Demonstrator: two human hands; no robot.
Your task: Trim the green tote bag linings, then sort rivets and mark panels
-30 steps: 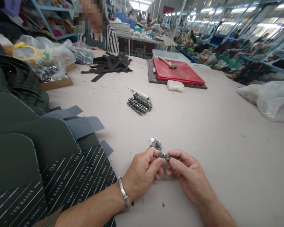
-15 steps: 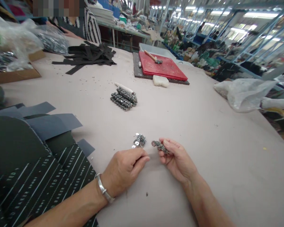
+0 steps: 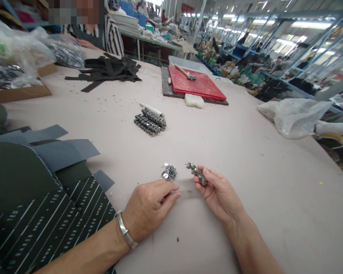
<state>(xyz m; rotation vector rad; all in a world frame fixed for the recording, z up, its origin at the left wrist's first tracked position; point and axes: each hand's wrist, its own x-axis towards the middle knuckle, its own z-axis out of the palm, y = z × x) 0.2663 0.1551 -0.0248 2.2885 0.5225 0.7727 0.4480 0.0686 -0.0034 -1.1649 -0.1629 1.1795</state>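
Hands stand apart on the pale table (image 3: 246,160); one second ago both met on the same piece. Right hand (image 3: 218,194) alone now pinches the short metal chain (image 3: 196,172) between thumb and fingertips. The chain's free end points far and left, clear of the table. Left hand (image 3: 148,205), a bracelet (image 3: 125,234) at its wrist, has gone to the near edge of the small pile of loose metal discs (image 3: 169,172). Its fingers are drawn together, thumb against forefinger. Whether a disc is caught between them cannot be told. Its position is little altered from half a second ago.

Containers:
- The cardboard box (image 3: 20,92) at far left holds a clear bag with dark metal parts.
- A second clear bag (image 3: 64,51) just beyond it is also filled with metal parts.
- A grey tray (image 3: 185,62) lies behind the red board (image 3: 202,85); its contents are not visible.
- The plastic bag (image 3: 300,116) at right has contents too unclear to name.

A hammer (image 3: 185,72) lies on the red board. A bundle of finished chains (image 3: 150,121) lies mid-table, well beyond the hands. Dark striped panels (image 3: 45,220) are stacked at near left.
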